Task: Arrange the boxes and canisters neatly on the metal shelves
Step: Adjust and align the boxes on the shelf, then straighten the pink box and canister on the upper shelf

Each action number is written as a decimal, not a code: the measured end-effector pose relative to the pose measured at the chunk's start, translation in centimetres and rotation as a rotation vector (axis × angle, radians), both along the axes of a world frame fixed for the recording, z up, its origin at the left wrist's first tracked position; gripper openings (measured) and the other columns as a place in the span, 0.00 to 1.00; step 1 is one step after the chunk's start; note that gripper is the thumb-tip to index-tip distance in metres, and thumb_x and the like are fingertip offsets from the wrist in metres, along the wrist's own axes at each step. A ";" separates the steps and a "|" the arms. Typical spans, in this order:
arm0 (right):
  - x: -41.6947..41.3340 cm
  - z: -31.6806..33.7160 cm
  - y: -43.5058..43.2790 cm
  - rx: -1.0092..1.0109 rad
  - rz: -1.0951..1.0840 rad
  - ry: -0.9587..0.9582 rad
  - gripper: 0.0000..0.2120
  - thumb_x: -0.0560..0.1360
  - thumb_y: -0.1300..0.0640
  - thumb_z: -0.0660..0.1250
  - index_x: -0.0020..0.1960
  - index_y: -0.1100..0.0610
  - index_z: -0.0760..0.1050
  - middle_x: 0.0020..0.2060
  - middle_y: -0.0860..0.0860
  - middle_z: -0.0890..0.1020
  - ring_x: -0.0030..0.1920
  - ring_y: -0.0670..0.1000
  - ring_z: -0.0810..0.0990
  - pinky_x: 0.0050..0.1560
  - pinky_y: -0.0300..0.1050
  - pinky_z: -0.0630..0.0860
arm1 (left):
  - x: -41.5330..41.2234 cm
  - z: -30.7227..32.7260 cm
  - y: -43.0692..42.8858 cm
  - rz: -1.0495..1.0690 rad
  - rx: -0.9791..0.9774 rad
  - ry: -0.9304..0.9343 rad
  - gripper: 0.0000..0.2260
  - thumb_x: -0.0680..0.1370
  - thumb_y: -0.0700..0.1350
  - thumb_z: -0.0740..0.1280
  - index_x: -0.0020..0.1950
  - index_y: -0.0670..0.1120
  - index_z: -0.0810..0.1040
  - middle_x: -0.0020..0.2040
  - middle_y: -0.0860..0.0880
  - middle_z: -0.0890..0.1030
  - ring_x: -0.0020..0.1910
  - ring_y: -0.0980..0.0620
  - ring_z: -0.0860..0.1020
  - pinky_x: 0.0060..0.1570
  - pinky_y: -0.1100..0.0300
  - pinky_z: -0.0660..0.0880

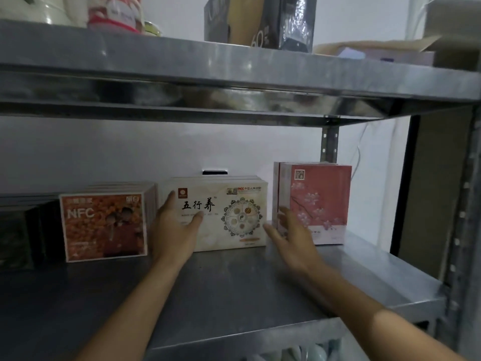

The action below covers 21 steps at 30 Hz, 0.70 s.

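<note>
A white box with black characters [234, 204] stands on the middle metal shelf [234, 287], between an orange NFC box [86, 227] on its left and a pink blossom box [322, 201] on its right. My left hand [174, 230] lies with straight fingers against the white box's left front. My right hand [291, 235] is spread open in front of the gap between the white and pink boxes; whether it touches them I cannot tell.
Dark boxes [23, 230] stand at the far left of the shelf. The upper shelf [234, 71] carries white and red canisters [114, 11], a dark carton [260, 22] and flat cardboard [377, 48]. A steel upright [466, 230] bounds the right side.
</note>
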State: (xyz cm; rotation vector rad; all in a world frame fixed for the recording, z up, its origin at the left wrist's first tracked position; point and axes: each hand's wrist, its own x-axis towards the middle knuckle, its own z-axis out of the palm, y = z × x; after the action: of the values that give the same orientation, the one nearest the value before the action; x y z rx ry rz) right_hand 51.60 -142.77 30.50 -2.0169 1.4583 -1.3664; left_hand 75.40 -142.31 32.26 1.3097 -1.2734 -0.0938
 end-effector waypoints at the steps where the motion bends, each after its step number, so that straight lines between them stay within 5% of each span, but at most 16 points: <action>1: -0.5 0.0 0.6 -0.009 -0.014 -0.004 0.30 0.78 0.39 0.62 0.75 0.51 0.61 0.72 0.51 0.72 0.70 0.53 0.72 0.69 0.53 0.71 | -0.6 0.0 0.3 -0.012 -0.015 -0.012 0.31 0.74 0.52 0.71 0.75 0.48 0.67 0.68 0.49 0.75 0.65 0.47 0.75 0.65 0.51 0.72; 6: -3.0 0.7 3.2 -0.060 -0.097 -0.031 0.28 0.77 0.40 0.64 0.74 0.43 0.61 0.70 0.46 0.74 0.69 0.50 0.73 0.67 0.46 0.71 | -4.0 0.0 1.5 -0.127 0.021 0.030 0.32 0.77 0.46 0.71 0.78 0.47 0.63 0.73 0.47 0.70 0.71 0.48 0.68 0.66 0.61 0.61; 10: -5.4 1.1 4.4 -0.066 -0.166 -0.044 0.29 0.77 0.40 0.66 0.74 0.48 0.64 0.69 0.50 0.74 0.68 0.52 0.74 0.67 0.47 0.71 | -7.0 -0.4 1.9 -0.197 0.038 0.042 0.29 0.77 0.47 0.70 0.77 0.48 0.64 0.72 0.47 0.71 0.70 0.49 0.69 0.67 0.56 0.65; 14: -8.0 1.1 4.3 -0.046 -0.200 -0.131 0.27 0.77 0.42 0.66 0.72 0.50 0.66 0.67 0.50 0.76 0.67 0.52 0.75 0.64 0.43 0.69 | -10.2 -0.7 1.6 -0.250 0.054 0.028 0.25 0.78 0.48 0.69 0.74 0.48 0.67 0.68 0.49 0.74 0.61 0.54 0.72 0.59 0.62 0.66; 18: -10.5 1.0 3.1 -0.039 -0.219 -0.233 0.29 0.78 0.42 0.65 0.74 0.53 0.64 0.69 0.51 0.75 0.67 0.50 0.74 0.63 0.41 0.67 | -13.4 -0.5 0.4 -0.265 0.051 0.034 0.28 0.78 0.53 0.67 0.76 0.49 0.65 0.72 0.49 0.71 0.68 0.49 0.71 0.67 0.51 0.70; 21: -12.4 0.9 1.6 -0.026 -0.223 -0.279 0.32 0.78 0.42 0.64 0.77 0.52 0.59 0.72 0.51 0.71 0.70 0.50 0.71 0.66 0.45 0.66 | -16.0 0.0 -0.4 -0.283 0.083 0.032 0.28 0.79 0.53 0.66 0.77 0.48 0.63 0.73 0.49 0.69 0.70 0.50 0.69 0.69 0.52 0.66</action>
State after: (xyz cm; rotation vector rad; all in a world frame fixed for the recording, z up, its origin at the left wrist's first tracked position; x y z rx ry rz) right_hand 39.23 -141.14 31.43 -1.6332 1.5760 -1.6849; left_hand 59.44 -142.72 32.23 1.1855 -1.4339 -0.3687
